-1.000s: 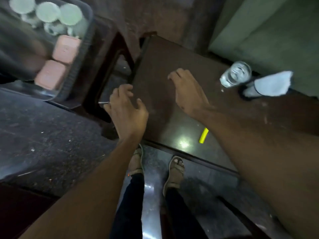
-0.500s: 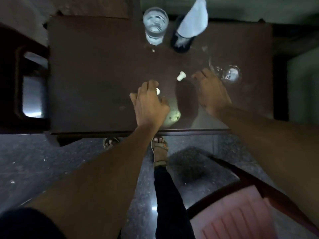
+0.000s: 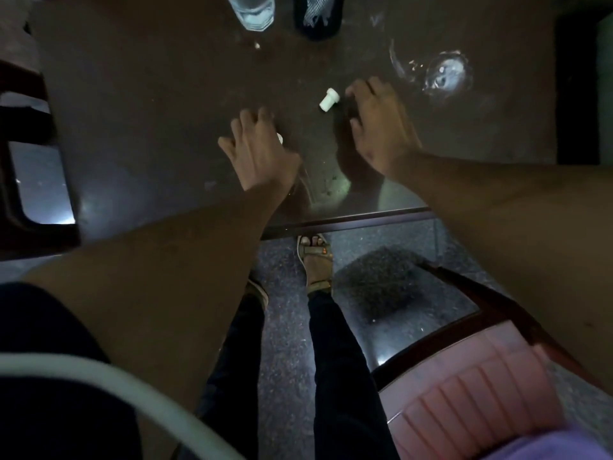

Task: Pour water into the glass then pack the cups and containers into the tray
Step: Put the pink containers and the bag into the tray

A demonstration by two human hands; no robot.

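We are hovering our left hand (image 3: 262, 151) and right hand (image 3: 381, 124) over the dark wooden table (image 3: 149, 104), fingers relaxed, grasping nothing. A clear water-filled drinking glass (image 3: 253, 9) is standing at the far edge, an empty clear glass (image 3: 438, 73) far right, a small white plastic cap (image 3: 329, 99) lying just left of our right fingers.

We see a dark brown worktop (image 3: 139, 104), a small white stopper (image 3: 329, 100) at upper centre, clear glasses (image 3: 253, 11), a speckled grey floor (image 3: 285, 343), and a ribbed pink cushion (image 3: 464, 386) at lower right.
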